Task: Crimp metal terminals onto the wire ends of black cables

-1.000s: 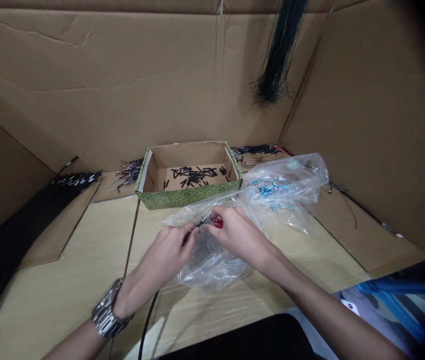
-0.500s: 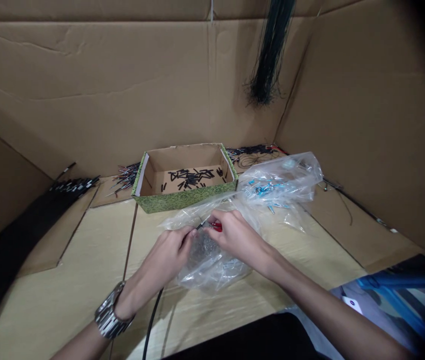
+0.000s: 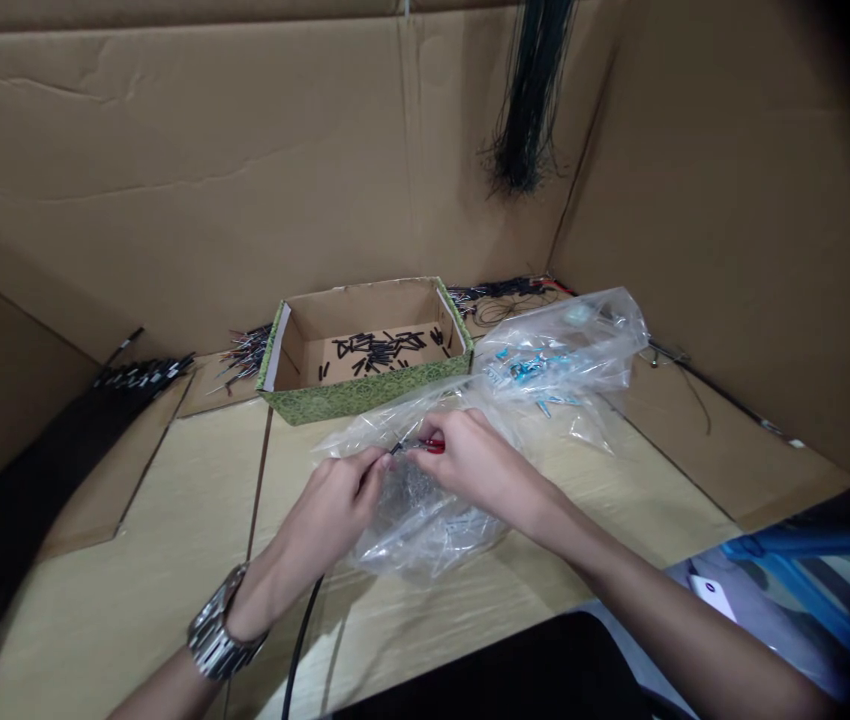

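Observation:
My left hand (image 3: 342, 500) pinches the end of a black cable (image 3: 303, 640), which hangs down past my wrist to the near table edge. Close beside it, my right hand (image 3: 462, 455) is closed on a small red-handled tool (image 3: 434, 445). The tool's metal tip meets the cable end between the two hands; the exact contact is too small to tell. Under both hands lies a clear plastic bag (image 3: 432, 535) with small metallic pieces in it.
An open green-edged box (image 3: 365, 393) holds short black pieces. Right of it lies a clear bag (image 3: 597, 340) with blue-tipped parts. Black cables (image 3: 42, 455) lie at the left, and dark wires (image 3: 530, 120) hang at the back. A white device (image 3: 711, 597) is at the right.
The view has shifted slightly. The tool in my right hand now points left at the cable end, its metal part showing more plainly. My left hand keeps its hold.

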`<state>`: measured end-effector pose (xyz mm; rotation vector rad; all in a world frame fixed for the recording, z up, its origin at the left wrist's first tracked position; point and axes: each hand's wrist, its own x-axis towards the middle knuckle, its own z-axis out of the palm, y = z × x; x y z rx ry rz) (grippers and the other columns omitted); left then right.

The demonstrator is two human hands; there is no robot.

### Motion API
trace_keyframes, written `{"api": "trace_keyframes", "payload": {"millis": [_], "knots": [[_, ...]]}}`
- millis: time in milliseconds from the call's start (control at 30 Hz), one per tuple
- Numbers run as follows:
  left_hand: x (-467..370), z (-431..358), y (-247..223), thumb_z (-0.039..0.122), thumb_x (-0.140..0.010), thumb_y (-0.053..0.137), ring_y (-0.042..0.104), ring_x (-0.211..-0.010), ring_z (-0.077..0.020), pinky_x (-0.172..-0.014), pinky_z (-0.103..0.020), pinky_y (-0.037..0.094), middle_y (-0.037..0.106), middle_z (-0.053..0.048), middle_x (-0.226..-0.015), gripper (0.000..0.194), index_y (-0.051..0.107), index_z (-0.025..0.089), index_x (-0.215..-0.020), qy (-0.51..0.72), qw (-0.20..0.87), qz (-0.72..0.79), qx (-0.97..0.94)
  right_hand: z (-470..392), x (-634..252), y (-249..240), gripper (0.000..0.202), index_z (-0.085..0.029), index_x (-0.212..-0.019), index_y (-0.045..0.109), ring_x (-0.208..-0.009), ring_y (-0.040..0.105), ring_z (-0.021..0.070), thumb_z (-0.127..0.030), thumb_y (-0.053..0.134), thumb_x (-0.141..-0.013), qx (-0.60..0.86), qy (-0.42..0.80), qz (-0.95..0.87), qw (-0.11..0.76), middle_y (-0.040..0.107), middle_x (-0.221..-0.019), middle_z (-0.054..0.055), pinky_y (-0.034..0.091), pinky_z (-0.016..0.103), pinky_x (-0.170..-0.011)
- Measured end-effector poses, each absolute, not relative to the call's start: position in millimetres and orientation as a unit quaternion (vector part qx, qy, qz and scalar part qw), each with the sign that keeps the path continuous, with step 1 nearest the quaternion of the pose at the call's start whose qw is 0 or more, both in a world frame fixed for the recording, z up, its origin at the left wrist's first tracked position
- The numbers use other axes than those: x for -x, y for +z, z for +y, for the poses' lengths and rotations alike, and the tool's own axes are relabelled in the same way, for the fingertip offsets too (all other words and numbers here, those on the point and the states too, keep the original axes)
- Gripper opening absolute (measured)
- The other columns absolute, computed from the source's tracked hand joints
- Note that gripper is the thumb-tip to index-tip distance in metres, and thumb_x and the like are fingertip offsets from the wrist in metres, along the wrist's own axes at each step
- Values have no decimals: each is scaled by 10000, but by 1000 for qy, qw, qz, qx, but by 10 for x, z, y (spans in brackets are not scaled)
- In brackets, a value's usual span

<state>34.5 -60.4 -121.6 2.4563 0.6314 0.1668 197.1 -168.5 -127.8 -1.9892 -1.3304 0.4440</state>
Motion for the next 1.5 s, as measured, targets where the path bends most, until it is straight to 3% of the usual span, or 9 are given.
{"api": "trace_keyframes", "payload": {"millis": [267,500,733,933,1167,1300,1400,1500], "knots": [[-321,-651,-1184,311,-1018,385,495,-529,-156,-616,-284,338,555,27,-618,291,652,203,-976,64,276,240,-928,-1656,-1996,-1403,136,-191,-882,623,-827,588,202,-268,516,-917,767,119,-545,317,636,-852,73,406,307,-688],[-323,-579,-1221,353,-1027,368,551,-633,-177,-670,-288,366,607,6,-698,334,670,214,-997,63,298,248,-920,-1780,-2056,-1406,111,-194,-885,633,-785,578,202,-300,610,-861,783,132,-531,297,614,-829,69,395,288,-636],[-346,-638,-1191,327,-1019,372,558,-629,-183,-660,-292,360,614,0,-698,312,650,198,-961,50,293,245,-923,-1756,-1914,-1264,96,-195,-856,594,-785,539,195,-274,545,-882,773,120,-543,304,579,-799,60,345,284,-616],[-319,-613,-1142,338,-1031,366,557,-629,-169,-653,-291,367,590,9,-684,308,613,189,-924,65,304,230,-922,-1772,-1891,-1340,133,-179,-812,561,-670,474,151,-210,483,-915,771,98,-564,280,537,-774,49,303,274,-571],[-296,-568,-1194,380,-1035,437,614,-995,-170,-865,-289,430,662,-8,-1110,236,583,247,-1165,122,312,193,-922,-1951,-2120,-1180,120,-209,-949,638,-754,600,205,-310,638,-885,810,104,-520,251,658,-808,47,363,301,-616],[-287,-626,-1183,317,-1043,439,606,-1068,-141,-947,-267,415,658,13,-1183,221,594,273,-1194,153,304,139,-930,-2160,-2272,-943,141,-231,-954,662,-752,611,182,-365,644,-913,808,97,-510,276,689,-828,8,402,298,-646],[-288,-650,-1152,362,-1052,403,612,-897,-136,-840,-259,433,664,8,-981,262,619,246,-1144,135,356,154,-912,-2292,-2352,-811,160,-254,-1022,661,-807,629,153,-382,639,-929,777,92,-525,334,705,-914,-24,436,269,-687],[-306,-646,-1124,438,-1062,324,469,-620,-117,-641,-251,383,484,34,-684,376,617,202,-1064,71,463,165,-868,-2347,-2359,-746,162,-259,-1041,664,-833,638,134,-371,654,-923,746,105,-540,376,705,-967,-33,454,242,-716]]}}
